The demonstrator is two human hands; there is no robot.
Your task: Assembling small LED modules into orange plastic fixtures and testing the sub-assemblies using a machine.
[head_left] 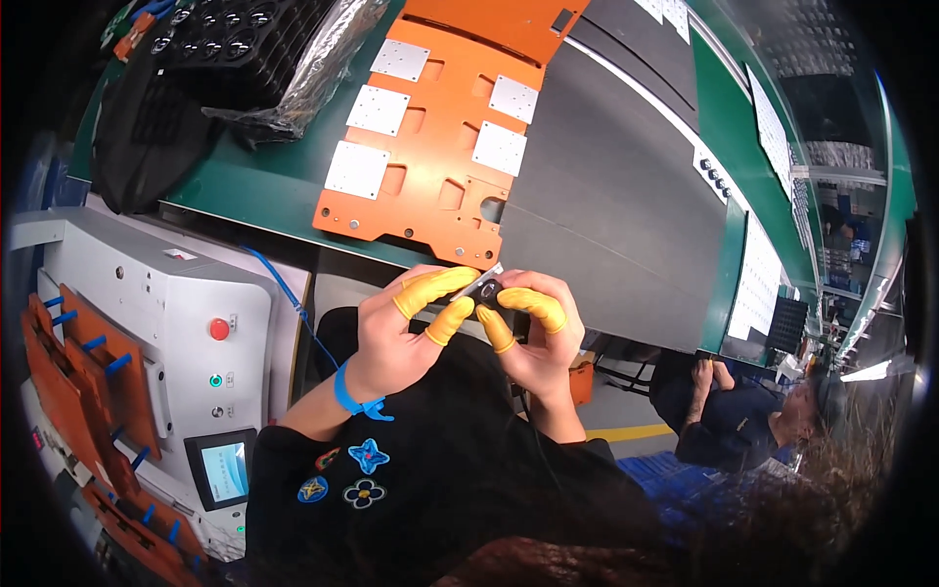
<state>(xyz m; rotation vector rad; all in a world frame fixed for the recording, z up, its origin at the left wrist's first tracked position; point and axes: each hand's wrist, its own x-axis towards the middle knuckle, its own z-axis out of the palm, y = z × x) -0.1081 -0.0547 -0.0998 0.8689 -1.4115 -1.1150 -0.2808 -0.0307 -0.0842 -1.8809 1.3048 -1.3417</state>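
Close in front of me, both hands meet at the near edge of an orange fixture board [430, 210]. My left hand [391, 328], with yellow finger cots on thumb and forefinger, pinches a thin silver-grey plate [479, 283], which is tilted. A small black round part with a glossy, lens-like face [490, 291] sits against that plate. My right hand [538, 338], also in yellow finger cots, grips this black part between thumb and fingers. Whether the two pieces are joined, I cannot tell. Several white square plates [357, 169] lie in two columns on the board.
At the far left, a black tray of round lens-like parts [230, 34] stands beside clear plastic wrap. A grey machine [186, 323] with a red button is at my left. The dark conveyor belt [616, 196] runs along the right; a co-worker [743, 416] sits farther right.
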